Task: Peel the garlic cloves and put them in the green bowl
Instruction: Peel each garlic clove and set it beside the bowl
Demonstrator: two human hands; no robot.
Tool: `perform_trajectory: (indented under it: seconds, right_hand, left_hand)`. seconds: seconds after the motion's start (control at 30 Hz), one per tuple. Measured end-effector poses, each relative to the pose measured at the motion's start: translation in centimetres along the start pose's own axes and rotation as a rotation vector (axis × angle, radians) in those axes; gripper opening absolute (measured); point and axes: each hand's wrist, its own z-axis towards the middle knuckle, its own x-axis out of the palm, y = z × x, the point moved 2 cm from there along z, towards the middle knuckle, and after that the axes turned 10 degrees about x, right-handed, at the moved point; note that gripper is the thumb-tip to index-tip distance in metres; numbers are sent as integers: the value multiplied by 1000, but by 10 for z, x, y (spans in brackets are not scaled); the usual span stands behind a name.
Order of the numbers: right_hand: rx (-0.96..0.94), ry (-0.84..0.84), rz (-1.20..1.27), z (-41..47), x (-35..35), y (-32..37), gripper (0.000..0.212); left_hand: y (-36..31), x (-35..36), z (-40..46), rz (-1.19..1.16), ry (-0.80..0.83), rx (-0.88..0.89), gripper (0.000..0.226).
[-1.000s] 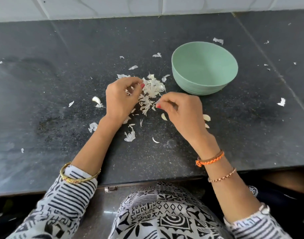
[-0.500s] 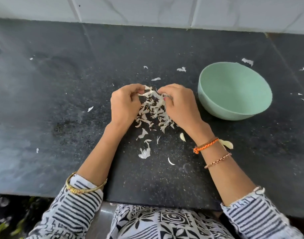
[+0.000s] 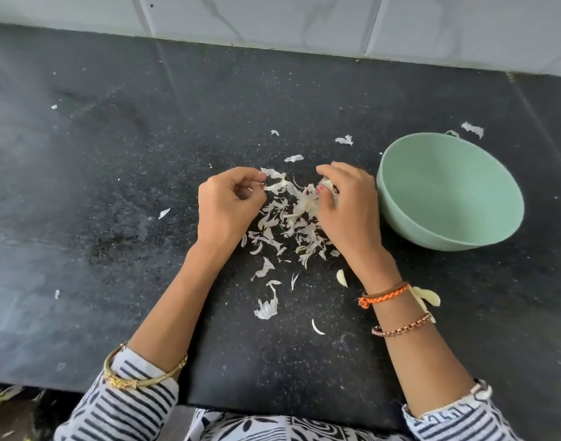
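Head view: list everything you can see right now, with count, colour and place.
green bowl: one, pale green, on the counter to the right of the hands; nothing visible inside.
peel pile: one heap, white, between the hands.
loose peel scraps: many, white, scattered across the counter.
garlic cloves: at least two, cream, by the right wrist, another right of it.
counter: one, black speckled.
wall tiles: white, behind the counter.
left hand: fingers curled, pinching a bit of peel.
right hand: fingers curled round garlic in the pile.
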Motion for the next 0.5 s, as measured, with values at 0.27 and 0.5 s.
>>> perform_trajectory:
  seconds: [0.27,0.5]
  right_hand:
    - [141,193,-267,-10,-6,7,39]
    - [13,220,-162,-12,-7,12,30]
  left_hand:
    - [-7,3,-4,-62,-7,12,19]
    - [-9,5,-4,35,77,62,18]
